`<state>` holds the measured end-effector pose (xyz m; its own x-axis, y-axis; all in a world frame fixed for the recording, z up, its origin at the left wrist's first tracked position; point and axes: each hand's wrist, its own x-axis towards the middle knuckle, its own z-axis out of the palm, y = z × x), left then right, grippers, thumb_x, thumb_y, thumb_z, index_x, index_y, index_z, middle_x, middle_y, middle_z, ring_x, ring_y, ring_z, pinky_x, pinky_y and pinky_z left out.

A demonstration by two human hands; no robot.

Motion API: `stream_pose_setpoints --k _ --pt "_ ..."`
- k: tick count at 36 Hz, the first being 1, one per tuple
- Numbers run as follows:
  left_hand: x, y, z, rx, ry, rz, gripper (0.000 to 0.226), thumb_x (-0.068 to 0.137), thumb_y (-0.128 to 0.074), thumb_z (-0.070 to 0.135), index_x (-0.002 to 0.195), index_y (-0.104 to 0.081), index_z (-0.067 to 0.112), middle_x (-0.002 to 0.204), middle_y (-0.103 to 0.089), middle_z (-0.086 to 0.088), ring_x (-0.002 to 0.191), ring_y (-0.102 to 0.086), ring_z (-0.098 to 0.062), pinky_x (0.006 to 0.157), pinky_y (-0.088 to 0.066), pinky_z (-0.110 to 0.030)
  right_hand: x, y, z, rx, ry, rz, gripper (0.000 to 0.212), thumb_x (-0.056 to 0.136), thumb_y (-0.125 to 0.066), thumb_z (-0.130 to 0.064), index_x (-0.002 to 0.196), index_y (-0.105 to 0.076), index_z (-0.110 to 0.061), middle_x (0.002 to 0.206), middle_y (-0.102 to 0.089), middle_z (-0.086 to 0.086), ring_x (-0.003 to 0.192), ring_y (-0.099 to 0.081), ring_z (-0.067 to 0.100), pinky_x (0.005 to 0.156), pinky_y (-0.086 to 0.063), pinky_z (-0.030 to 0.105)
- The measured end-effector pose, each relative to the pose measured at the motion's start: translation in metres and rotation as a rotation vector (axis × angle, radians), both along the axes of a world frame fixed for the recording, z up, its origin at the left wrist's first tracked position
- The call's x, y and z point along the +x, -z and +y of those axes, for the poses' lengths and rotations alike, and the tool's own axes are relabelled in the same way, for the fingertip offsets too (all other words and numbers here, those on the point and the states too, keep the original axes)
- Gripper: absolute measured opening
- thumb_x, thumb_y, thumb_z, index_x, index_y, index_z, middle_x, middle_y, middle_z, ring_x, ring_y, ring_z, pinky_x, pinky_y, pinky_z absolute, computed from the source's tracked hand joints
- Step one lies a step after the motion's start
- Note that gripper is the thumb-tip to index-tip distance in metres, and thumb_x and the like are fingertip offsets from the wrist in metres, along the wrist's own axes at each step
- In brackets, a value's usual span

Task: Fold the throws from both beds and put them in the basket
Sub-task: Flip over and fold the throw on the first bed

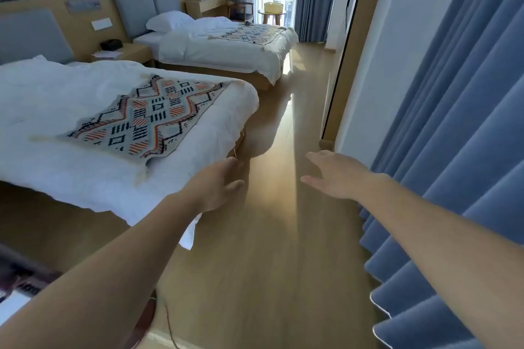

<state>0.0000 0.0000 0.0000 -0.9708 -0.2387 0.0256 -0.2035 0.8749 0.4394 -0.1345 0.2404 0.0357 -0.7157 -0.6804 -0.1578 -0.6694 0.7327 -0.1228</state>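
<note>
Presently left hand (218, 184) and right hand (337, 176) outstretched, fingers loose, holding nothing; near throw (147, 119) flat on duvet (56, 99) at 10 o'clock, far throw (252, 34) and basket (273, 7) near 12; risk: one-corner grab likely drags duvet, skewing fold.

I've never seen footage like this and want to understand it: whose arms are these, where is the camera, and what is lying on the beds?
There is no machine here. A person wears a wide-angle camera on the head, so the one picture looks forward and down over their own bare arms. The left hand and right hand reach out above the wooden floor, fingers relaxed, holding nothing. A patterned throw lies spread out on the near bed. A second throw lies on the far bed. At the far end of the room, a yellow basket sits on a small round table. A blue curtain hangs on the right.
</note>
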Motion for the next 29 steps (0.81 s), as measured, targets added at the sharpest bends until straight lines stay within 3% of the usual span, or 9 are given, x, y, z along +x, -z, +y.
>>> stream_pose_setpoints --k 13,22,29 --pt "-0.125 0.003 -0.059 0.006 -0.048 -0.064 0.064 0.093 -0.053 0.040 0.147 -0.028 0.017 0.150 -0.037 -0.003 0.134 -0.038 -0.021 0.107 -0.031 -0.031 -0.119 0.015 -0.063 0.017 0.039 -0.052 0.059 0.094 -0.042 -0.056 0.138 -0.037 -0.018 0.140 -0.045 0.005 0.122 -0.050 0.028 0.096 -0.046 0.044" --pt "-0.231 0.019 -0.066 0.012 -0.089 -0.080 0.050 0.094 -0.055 0.032 0.137 -0.040 0.011 0.137 -0.050 -0.009 0.123 -0.048 -0.024 0.098 -0.038 -0.031 -0.246 0.041 -0.081 0.017 -0.008 -0.069 0.060 0.093 -0.043 -0.057 0.140 -0.036 -0.019 0.139 -0.046 0.004 0.121 -0.051 0.026 0.096 -0.046 0.042" --pt "-0.329 0.021 -0.067 0.035 -0.167 -0.102 0.060 0.094 -0.054 0.034 0.145 -0.030 0.012 0.148 -0.039 -0.007 0.133 -0.039 -0.022 0.105 -0.031 -0.029 -0.360 0.040 -0.094 0.028 -0.071 -0.094 0.056 0.094 -0.043 -0.055 0.135 -0.041 -0.016 0.134 -0.049 0.006 0.116 -0.053 0.028 0.093 -0.048 0.044"
